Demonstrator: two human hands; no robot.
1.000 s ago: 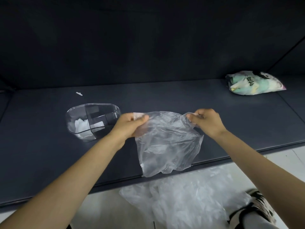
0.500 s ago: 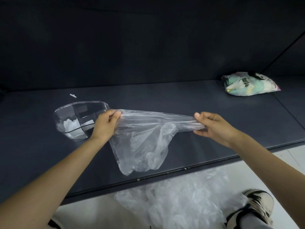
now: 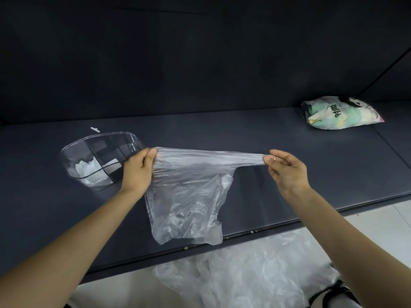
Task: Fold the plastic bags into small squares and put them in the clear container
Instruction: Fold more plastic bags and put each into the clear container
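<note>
Clear container [image 3: 100, 157] sits behind left hand [image 3: 138, 172] (printed packet [image 3: 340, 113] far right).

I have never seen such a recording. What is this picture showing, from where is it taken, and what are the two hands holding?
There is no machine here. A person wears a camera on the head, so you look down at their own arms. The left hand and the right hand each pinch one end of a clear plastic bag, stretched between them above a dark table. On the table stand a clear container with some white folded pieces inside, and farther right a colourful printed packet. More loose plastic bags lie on the floor below.
</note>
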